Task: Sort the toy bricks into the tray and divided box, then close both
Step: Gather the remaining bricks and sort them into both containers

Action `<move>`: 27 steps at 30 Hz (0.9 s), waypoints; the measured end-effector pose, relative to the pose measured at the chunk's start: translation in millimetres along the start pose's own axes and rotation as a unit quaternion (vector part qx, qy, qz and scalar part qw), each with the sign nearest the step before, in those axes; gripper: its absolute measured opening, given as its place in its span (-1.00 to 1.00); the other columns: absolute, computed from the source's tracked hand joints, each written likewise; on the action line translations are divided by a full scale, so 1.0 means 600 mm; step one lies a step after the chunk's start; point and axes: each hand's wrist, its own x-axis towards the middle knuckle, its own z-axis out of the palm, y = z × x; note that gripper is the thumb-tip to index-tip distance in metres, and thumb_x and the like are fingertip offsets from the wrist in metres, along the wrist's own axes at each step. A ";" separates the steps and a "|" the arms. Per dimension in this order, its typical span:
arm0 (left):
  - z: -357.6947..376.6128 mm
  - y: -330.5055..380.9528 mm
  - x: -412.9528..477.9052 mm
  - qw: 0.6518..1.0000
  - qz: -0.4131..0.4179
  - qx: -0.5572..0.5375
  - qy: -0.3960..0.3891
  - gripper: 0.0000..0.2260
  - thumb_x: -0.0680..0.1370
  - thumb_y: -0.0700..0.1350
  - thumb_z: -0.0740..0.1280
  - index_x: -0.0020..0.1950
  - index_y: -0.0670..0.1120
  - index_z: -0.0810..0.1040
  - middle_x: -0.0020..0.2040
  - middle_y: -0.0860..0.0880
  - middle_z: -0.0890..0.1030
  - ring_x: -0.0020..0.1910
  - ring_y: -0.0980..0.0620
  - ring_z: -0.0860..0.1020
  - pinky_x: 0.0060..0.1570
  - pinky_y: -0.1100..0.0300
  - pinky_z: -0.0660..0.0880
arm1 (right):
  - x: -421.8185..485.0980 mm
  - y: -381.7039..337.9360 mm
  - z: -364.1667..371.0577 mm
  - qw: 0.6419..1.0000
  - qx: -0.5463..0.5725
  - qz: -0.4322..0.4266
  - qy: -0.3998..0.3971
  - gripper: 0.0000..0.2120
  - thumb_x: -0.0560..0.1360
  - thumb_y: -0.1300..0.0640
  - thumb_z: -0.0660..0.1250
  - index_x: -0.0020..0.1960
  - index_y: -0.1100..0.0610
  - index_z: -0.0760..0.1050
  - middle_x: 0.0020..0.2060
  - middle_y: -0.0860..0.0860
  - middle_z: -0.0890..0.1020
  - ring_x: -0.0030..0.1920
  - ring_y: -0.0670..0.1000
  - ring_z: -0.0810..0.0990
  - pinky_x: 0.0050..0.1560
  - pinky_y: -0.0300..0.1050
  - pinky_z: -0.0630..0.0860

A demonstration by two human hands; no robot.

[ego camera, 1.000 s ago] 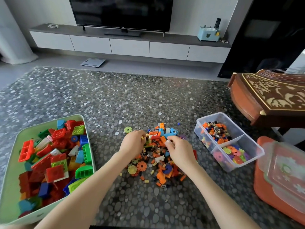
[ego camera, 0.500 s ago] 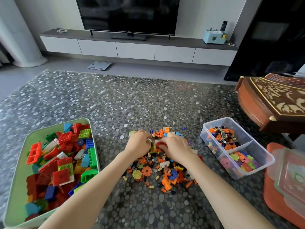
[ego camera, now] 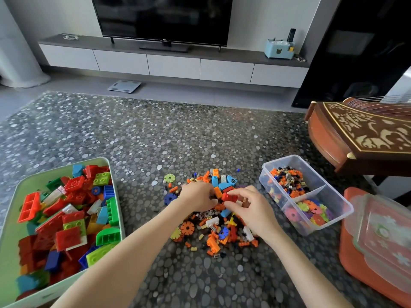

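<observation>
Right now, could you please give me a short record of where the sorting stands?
Left hand: fingers in the loose pile; grip unclear
Right hand: pinches a red brick over the pile
Tray: left, open, holds large bricks
Divided box: right, open; small bricks in far compartment, flower discs in near one
Lid: clear, lying right of the box
Remaining: pile unsorted on the rug

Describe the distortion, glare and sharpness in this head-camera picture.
Head view: the wide-angle lens bows the cabinet line. Head view: the television screen carries dim reflections. Head view: the loose pile is sharp, while bricks in the green tray smear toward the lower-left corner.
</observation>
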 end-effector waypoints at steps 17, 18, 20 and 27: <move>-0.032 0.004 -0.033 0.970 -0.012 -0.233 0.062 -0.85 0.52 -0.06 0.35 -0.05 -0.11 0.64 -0.17 0.01 0.62 -0.24 0.10 0.52 -0.29 0.28 0.44 | 0.007 -0.034 -0.035 0.676 0.658 0.305 -0.126 -0.69 0.61 0.08 0.11 -0.13 0.26 0.49 -0.19 0.20 0.62 -0.22 0.11 0.60 -0.18 0.01 0.56; -0.039 -0.006 -0.043 0.958 -0.019 -0.278 0.070 -0.85 0.51 -0.07 0.36 -0.02 -0.11 0.65 -0.13 0.02 0.63 -0.21 0.11 0.53 -0.27 0.30 0.44 | 0.008 -0.039 -0.033 0.690 0.644 0.308 -0.120 -0.70 0.61 0.09 0.12 -0.12 0.26 0.50 -0.21 0.17 0.61 -0.24 0.09 0.57 -0.19 -0.03 0.51; -0.048 -0.028 -0.065 0.906 -0.047 -0.419 0.041 -0.87 0.53 -0.11 0.35 -0.03 -0.14 0.64 -0.11 -0.01 0.63 -0.23 0.10 0.54 -0.23 0.31 0.47 | 0.012 -0.050 -0.020 0.735 0.589 0.317 -0.114 -0.74 0.60 0.09 0.14 -0.12 0.22 0.49 -0.30 0.10 0.58 -0.32 0.02 0.50 -0.31 -0.14 0.39; -0.082 -0.105 -0.157 0.813 -0.093 -0.573 0.040 -0.82 0.62 -0.17 0.20 -0.05 -0.23 0.53 -0.22 -0.11 0.64 -0.35 0.08 0.60 -0.34 0.30 0.53 | 0.013 -0.131 0.046 0.783 0.527 0.302 -0.133 -0.82 0.60 0.13 0.17 -0.12 0.20 0.41 -0.48 0.03 0.44 -0.60 -0.08 0.33 -0.64 -0.27 0.19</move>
